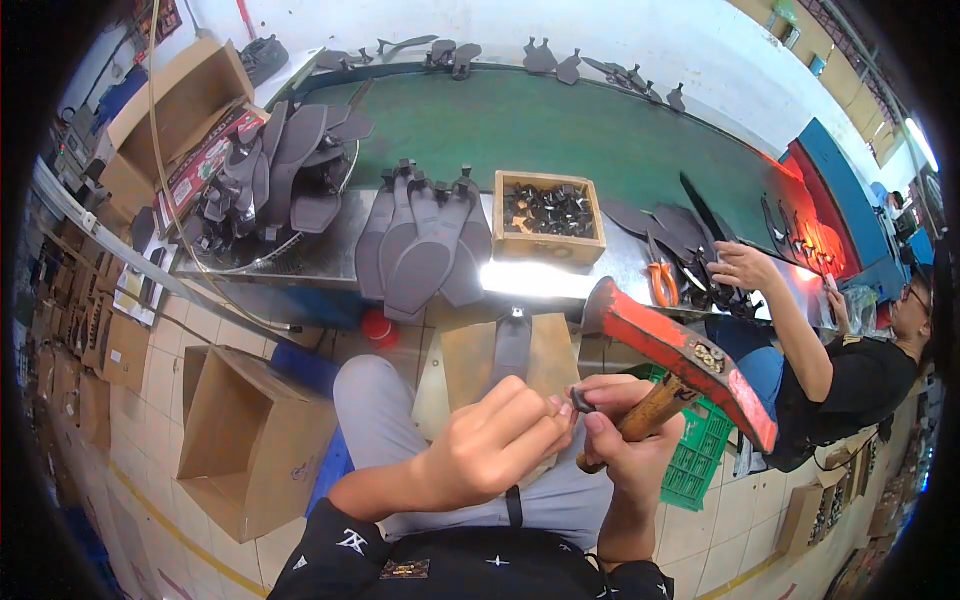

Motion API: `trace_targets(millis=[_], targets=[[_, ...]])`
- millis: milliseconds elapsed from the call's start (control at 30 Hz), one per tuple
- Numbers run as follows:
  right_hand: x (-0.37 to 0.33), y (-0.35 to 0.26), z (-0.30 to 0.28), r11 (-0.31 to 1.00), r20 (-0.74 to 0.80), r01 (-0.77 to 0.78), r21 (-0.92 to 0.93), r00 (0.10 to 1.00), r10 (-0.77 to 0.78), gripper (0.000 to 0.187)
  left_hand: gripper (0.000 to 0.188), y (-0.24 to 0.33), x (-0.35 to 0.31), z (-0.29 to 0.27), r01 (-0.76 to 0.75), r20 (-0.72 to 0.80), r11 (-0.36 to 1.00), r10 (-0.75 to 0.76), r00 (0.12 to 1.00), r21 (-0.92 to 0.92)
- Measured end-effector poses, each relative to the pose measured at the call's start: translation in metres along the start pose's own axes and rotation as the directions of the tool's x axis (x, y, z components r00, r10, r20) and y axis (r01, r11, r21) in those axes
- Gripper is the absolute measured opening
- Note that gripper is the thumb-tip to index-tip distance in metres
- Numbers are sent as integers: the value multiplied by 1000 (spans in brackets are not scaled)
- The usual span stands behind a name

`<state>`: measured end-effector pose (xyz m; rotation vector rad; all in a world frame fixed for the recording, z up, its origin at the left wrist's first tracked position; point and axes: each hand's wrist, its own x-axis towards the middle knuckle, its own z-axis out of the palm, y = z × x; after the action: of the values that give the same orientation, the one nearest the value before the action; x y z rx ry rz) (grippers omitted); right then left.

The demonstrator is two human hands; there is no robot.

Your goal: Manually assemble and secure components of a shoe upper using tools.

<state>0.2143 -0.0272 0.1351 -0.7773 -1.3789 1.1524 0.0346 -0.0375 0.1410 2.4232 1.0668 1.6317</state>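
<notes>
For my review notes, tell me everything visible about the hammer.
The hammer has a long, metal-looking head in scuffed red paint, darkened at its broad left end. A worn brown handle, apparently wooden, fits through the head's eye, where small metal-like bits show. The head slants down toward the picture's right; the handle runs down-left through the right hand, which holds it above the person's lap.

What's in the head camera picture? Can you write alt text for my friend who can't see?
A person's right hand, holding a red-headed hammer, pinches a small dark piece, with the left hand close beside it. On the bench ahead are grey sole-shaped pieces and a wooden box of small black parts; a co-worker is at the right.
</notes>
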Motion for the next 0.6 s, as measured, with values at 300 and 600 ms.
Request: trace_targets(millis=[300, 600], targets=[[40, 60, -17, 962, 38, -57, -269, 997, 69, 21, 34, -135, -62, 65, 438, 191, 899, -431, 882, 6], [51, 109, -11, 964, 212, -56, -259, 971, 113, 22, 27, -106, -64, 62, 679, 204, 717, -649, 732, -156]])
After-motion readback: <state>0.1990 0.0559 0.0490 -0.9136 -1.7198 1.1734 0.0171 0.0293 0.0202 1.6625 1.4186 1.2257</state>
